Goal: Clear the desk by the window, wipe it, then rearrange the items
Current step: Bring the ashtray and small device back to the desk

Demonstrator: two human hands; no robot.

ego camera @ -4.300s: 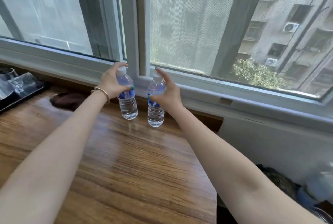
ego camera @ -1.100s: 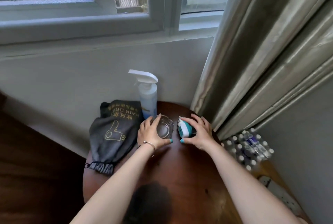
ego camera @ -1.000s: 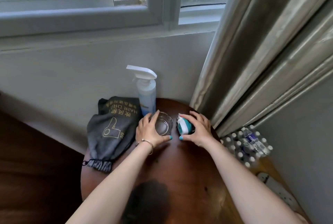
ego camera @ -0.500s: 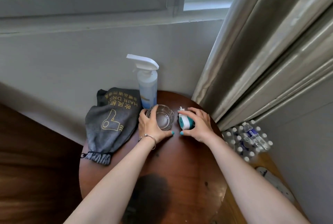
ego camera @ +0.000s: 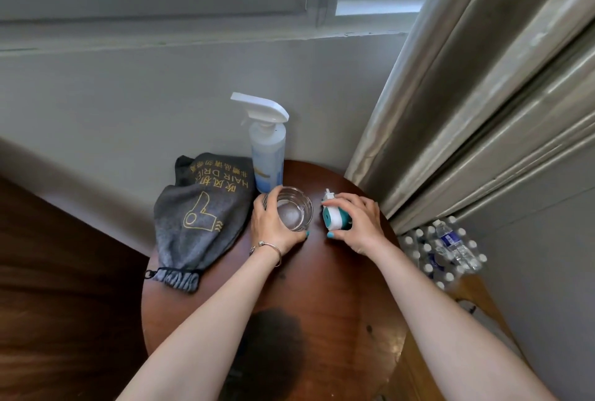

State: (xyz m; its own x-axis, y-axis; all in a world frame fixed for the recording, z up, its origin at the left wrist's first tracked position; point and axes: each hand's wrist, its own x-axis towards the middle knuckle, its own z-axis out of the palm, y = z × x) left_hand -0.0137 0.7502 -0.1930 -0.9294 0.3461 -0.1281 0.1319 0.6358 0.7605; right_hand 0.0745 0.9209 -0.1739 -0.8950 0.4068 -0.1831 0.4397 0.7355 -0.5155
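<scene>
Head view, lower centre of frame: round dark-brown wooden side table (ego camera: 322, 304) against the grey wall below the window.

Left hand (ego camera: 273, 226) curls around the near side of a short clear glass tumbler (ego camera: 294, 212), thumb at its front, fingers over the far rim. Right hand (ego camera: 357, 226) grips a small teal-and-white plastic device (ego camera: 333, 220) with a white nozzle-like tip pointing away; exact kind of device not discernible. Hands sit just beside each other, not touching, each clamped on its own item.

Step in hand, as judged: picking both items up from the side table for return to the desk. To do it well: lift the tumbler straight up, keeping it level and clear of the translucent pale-blue spray bottle with white trigger head (ego camera: 267, 155), which stands right behind it. Keep the teal device from knocking the glass.

Containers:
- Tumbler: appears empty; a thin film of liquid cannot be ruled out.
- Spray bottle: upright, fill level unclear.
- Grey fabric drawstring pouch with a yellow hair-dryer print (ego camera: 199, 217), left of tumbler: lies bulging; contents hidden.
- Shrink-wrapped pack of small water bottles (ego camera: 441, 255), right of frame on the floor.
</scene>
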